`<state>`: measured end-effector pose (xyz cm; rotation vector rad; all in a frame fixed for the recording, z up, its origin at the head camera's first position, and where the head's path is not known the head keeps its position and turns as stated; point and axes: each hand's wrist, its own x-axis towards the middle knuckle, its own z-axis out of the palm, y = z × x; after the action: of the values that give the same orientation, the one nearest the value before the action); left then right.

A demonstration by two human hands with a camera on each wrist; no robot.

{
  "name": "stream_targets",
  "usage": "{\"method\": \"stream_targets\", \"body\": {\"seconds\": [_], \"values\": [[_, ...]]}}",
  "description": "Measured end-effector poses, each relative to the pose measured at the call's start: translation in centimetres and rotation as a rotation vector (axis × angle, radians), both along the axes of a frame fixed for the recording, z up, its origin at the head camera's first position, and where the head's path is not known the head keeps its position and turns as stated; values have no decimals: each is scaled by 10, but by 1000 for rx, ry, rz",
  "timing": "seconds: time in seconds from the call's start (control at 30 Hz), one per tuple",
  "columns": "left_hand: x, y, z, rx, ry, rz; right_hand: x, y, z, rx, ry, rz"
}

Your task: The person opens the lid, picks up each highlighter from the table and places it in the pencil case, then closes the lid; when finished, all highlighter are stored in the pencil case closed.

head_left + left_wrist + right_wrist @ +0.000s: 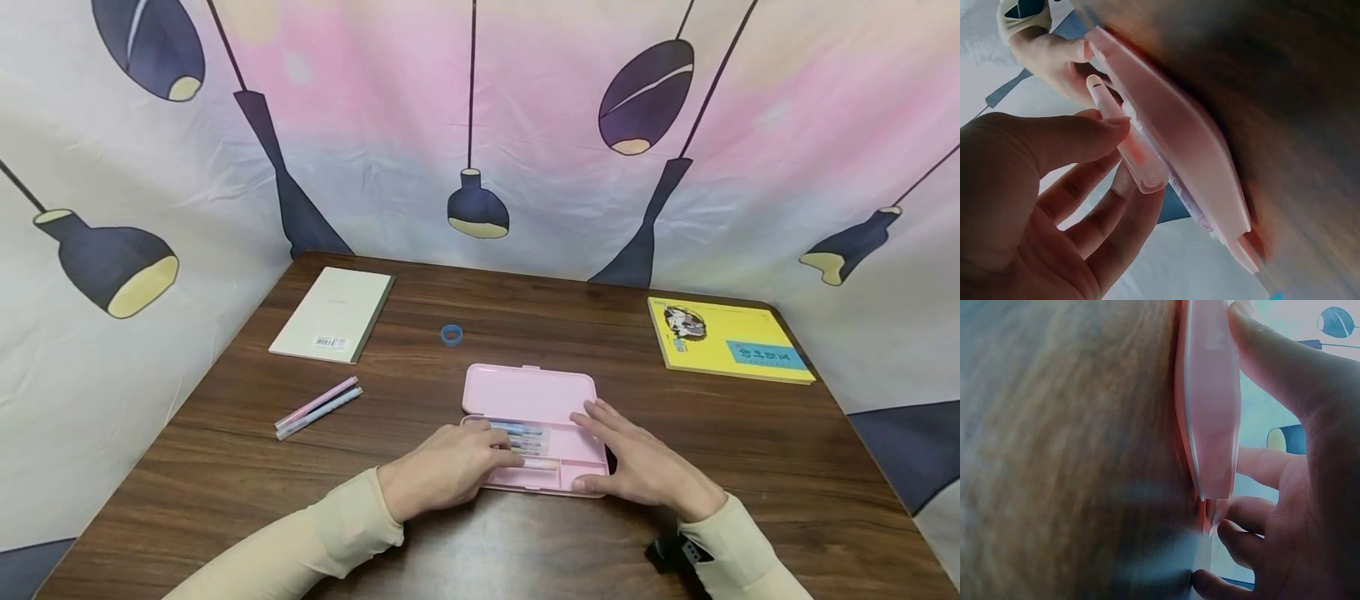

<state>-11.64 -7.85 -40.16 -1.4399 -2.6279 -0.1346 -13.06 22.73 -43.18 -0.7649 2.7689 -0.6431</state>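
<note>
An opened pink pencil case (528,392) lies on the table, its lid folded back on the far side. Several pens (517,435) fill its back compartment. My left hand (450,467) is over the case's left part, thumb and fingers pinching a marker pen (1138,153) with a clear cap and some orange showing through. That pen lies along the front compartment in the head view. At the case's right end, my right hand (645,462) holds it, thumb (1254,331) at the near edge and fingers by the hinge. Part of the right end is hidden by this hand.
Two pens, a pink one (318,402) and a light blue one (321,414), lie left of the case. A pale notebook (333,312) is at the back left, a blue ring (452,335) behind the case, and a yellow book (712,333) at the back right.
</note>
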Motion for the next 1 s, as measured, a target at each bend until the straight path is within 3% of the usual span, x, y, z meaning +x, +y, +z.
{"method": "stream_targets", "body": {"seconds": [0.43, 1.0], "values": [[1, 0, -9, -10, 37, -6, 0, 0, 0, 5, -22, -9], [1, 3, -12, -23, 31, -16, 0, -1, 1, 14, -6, -8]]}}
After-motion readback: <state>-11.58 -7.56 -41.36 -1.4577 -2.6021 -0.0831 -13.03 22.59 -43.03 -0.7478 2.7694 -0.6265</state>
